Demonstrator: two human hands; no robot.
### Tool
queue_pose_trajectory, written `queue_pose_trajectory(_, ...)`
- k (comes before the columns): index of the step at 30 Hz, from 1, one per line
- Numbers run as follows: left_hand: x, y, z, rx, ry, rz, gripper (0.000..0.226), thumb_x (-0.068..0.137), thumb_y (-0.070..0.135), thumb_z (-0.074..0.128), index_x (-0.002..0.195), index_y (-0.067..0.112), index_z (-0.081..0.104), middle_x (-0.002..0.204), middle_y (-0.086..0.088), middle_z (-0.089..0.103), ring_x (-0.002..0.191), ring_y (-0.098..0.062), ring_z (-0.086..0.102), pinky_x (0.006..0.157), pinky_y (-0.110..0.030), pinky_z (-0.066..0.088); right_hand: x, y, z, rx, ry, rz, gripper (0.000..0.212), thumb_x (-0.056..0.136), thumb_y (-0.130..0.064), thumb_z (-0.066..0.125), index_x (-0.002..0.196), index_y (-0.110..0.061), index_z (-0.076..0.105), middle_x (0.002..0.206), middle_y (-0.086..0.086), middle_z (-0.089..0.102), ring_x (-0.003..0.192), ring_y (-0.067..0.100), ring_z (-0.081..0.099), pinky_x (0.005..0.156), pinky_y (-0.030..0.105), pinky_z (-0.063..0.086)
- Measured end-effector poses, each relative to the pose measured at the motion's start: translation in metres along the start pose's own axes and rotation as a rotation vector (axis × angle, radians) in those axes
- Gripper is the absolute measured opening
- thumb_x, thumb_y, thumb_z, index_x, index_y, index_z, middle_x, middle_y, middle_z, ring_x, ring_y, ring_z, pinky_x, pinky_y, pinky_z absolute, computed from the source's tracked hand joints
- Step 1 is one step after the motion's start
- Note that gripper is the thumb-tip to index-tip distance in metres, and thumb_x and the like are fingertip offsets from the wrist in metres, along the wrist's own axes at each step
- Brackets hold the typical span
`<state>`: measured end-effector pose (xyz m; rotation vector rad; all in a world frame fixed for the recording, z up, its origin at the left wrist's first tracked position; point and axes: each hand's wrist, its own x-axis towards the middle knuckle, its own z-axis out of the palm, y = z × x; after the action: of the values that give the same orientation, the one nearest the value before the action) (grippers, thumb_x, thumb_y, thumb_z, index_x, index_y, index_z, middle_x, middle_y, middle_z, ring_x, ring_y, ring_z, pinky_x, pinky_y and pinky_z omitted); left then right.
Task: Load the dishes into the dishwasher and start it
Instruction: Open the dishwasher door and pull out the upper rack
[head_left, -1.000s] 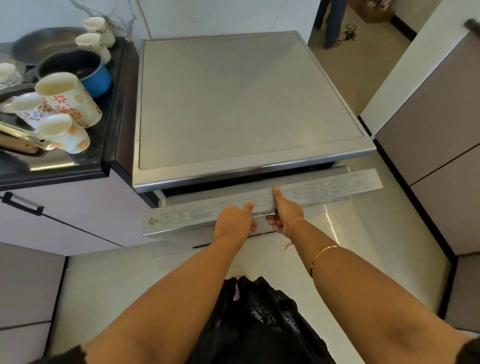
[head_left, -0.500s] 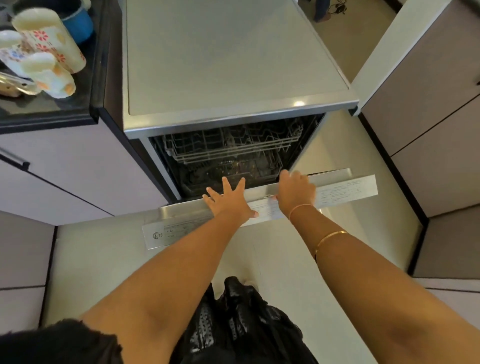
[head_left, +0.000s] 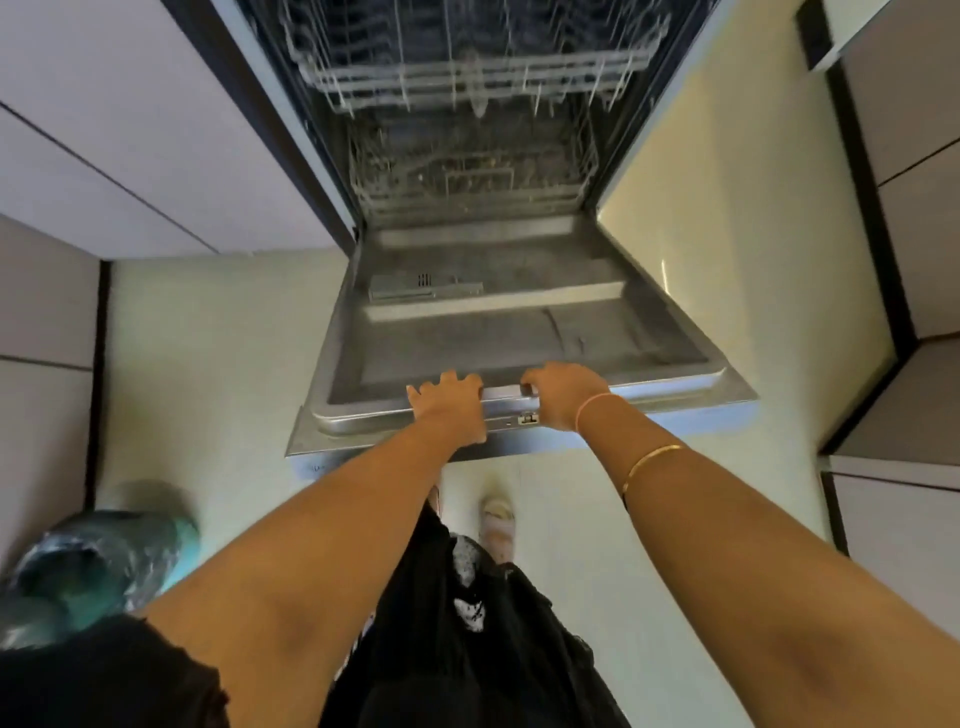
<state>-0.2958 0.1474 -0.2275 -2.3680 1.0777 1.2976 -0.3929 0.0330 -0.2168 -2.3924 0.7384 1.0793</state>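
Left grip (head_left: 449, 410) lies with its fingers spread wide across the free edge of the dishwasher door (head_left: 519, 332). Just beside it at 3 o'clock, the right grip (head_left: 563, 397) has its fingers curled over that same edge and holds it.

From where I stand, a pale floor (head_left: 208, 338) runs under everything. Grey cabinets (head_left: 130, 130) line it at 9 to 11 o'clock, and more cabinet fronts (head_left: 924, 218) stand at 2 to 4 o'clock.

The dishwasher (head_left: 613, 156) stands open at 12 o'clock. Its door is let down almost flat toward the person, with the steel inner face upward.

Inside, the upper rack (head_left: 467, 78) sits above the lower rack (head_left: 467, 182), both of wire and both within the tub.

Black clothing (head_left: 467, 649) hangs at 6 o'clock. At 8 o'clock, a blurred teal bin (head_left: 104, 561) with a plastic liner stands on the floor, well apart from the door.

On the door's inner face, toward 11 o'clock of the grips, sits the detergent dispenser (head_left: 426, 286). A sandalled foot (head_left: 498, 525) shows just below the door's edge.

A gold bangle (head_left: 654, 457) circles the right forearm, and a thin pink band (head_left: 592, 408) circles that wrist.
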Motion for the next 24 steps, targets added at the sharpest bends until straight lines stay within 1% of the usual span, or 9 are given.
queue_pose_trajectory(2, 0.010, -0.005, 0.037, 0.017, -0.017, 0.020, 0.061, 0.080, 0.031, 0.066, 0.135, 0.024, 0.040, 0.131, -0.012, 0.039, 0.118, -0.040, 0.047, 0.107, -0.051, 0.031, 0.010, 0.006, 0.038, -0.005, -0.045, -0.007, 0.035, 0.089, -0.023, 0.054, 0.124, -0.021, 0.052, 0.126, 0.011, 0.050, 0.114, 0.032, 0.050, 0.095, 0.041, 0.045)
queue_pose_trajectory(6, 0.040, -0.012, 0.107, 0.065, -0.040, 0.048, 0.046, 0.085, 0.027, 0.056, 0.129, 0.022, 0.045, 0.126, -0.012, 0.041, 0.109, -0.036, 0.053, 0.098, -0.044, 0.039, 0.045, 0.009, 0.105, -0.069, -0.143, -0.004, 0.050, 0.090, -0.040, 0.052, 0.135, -0.019, 0.044, 0.138, 0.012, 0.039, 0.126, 0.035, 0.041, 0.099, 0.045, 0.041)
queue_pose_trajectory(9, 0.070, -0.014, 0.146, 0.101, -0.079, 0.056, 0.035, 0.090, 0.025, 0.048, 0.125, 0.020, 0.050, 0.123, -0.012, 0.046, 0.109, -0.034, 0.053, 0.093, -0.042, 0.042, 0.081, 0.014, 0.145, -0.062, -0.209, 0.006, 0.050, 0.089, -0.049, 0.048, 0.127, -0.017, 0.053, 0.131, 0.010, 0.051, 0.117, 0.032, 0.050, 0.089, 0.039, 0.045)
queue_pose_trajectory(12, 0.105, -0.018, 0.178, 0.169, -0.127, 0.096, 0.038, 0.093, 0.023, 0.044, 0.129, 0.019, 0.051, 0.126, -0.010, 0.049, 0.115, -0.031, 0.051, 0.092, -0.039, 0.044, 0.118, 0.020, 0.185, -0.046, -0.246, -0.002, 0.034, 0.090, -0.037, 0.048, 0.111, -0.013, 0.061, 0.115, 0.009, 0.062, 0.100, 0.029, 0.059, 0.077, 0.033, 0.045)
queue_pose_trajectory(14, 0.128, -0.022, 0.199, 0.207, -0.179, 0.138, 0.040, 0.094, 0.020, 0.042, 0.132, 0.019, 0.051, 0.130, -0.008, 0.050, 0.120, -0.027, 0.048, 0.092, -0.037, 0.044, 0.139, 0.022, 0.210, -0.064, -0.288, -0.006, 0.025, 0.090, -0.025, 0.048, 0.104, -0.011, 0.063, 0.110, 0.010, 0.065, 0.097, 0.029, 0.059, 0.078, 0.033, 0.045)
queue_pose_trajectory(16, 0.146, -0.023, 0.219, 0.231, -0.225, 0.157, 0.037, 0.092, 0.018, 0.042, 0.127, 0.017, 0.055, 0.125, -0.007, 0.055, 0.114, -0.027, 0.053, 0.083, -0.036, 0.045, 0.157, 0.025, 0.231, -0.042, -0.333, 0.005, 0.021, 0.089, -0.016, 0.047, 0.100, -0.010, 0.064, 0.109, 0.010, 0.065, 0.095, 0.030, 0.059, 0.079, 0.033, 0.046)
queue_pose_trajectory(18, 0.159, -0.023, 0.237, 0.234, -0.244, 0.142, 0.035, 0.092, 0.017, 0.042, 0.123, 0.014, 0.057, 0.118, -0.009, 0.056, 0.106, -0.028, 0.057, 0.076, -0.034, 0.044, 0.173, 0.027, 0.251, -0.044, -0.352, -0.008, 0.024, 0.090, -0.016, 0.047, 0.105, -0.009, 0.064, 0.111, 0.009, 0.064, 0.101, 0.029, 0.059, 0.087, 0.036, 0.047)
queue_pose_trajectory(21, 0.179, -0.027, 0.258, 0.184, -0.326, 0.102, 0.033, 0.091, 0.012, 0.043, 0.121, 0.008, 0.056, 0.114, -0.011, 0.057, 0.102, -0.027, 0.057, 0.075, -0.031, 0.043, 0.194, 0.028, 0.281, -0.087, -0.425, -0.025, 0.034, 0.091, -0.021, 0.046, 0.120, -0.008, 0.056, 0.127, 0.012, 0.051, 0.114, 0.031, 0.052, 0.095, 0.039, 0.045)
queue_pose_trajectory(24, 0.194, -0.035, 0.277, 0.137, -0.403, 0.092, 0.034, 0.088, 0.004, 0.041, 0.121, 0.000, 0.052, 0.087, -0.006, 0.052, 0.079, -0.020, 0.052, 0.061, -0.025, 0.040, 0.205, 0.026, 0.308, -0.105, -0.453, 0.046, 0.050, 0.090, -0.028, 0.052, 0.135, -0.010, 0.041, 0.135, 0.012, 0.033, 0.121, 0.032, 0.044, 0.094, 0.039, 0.042)
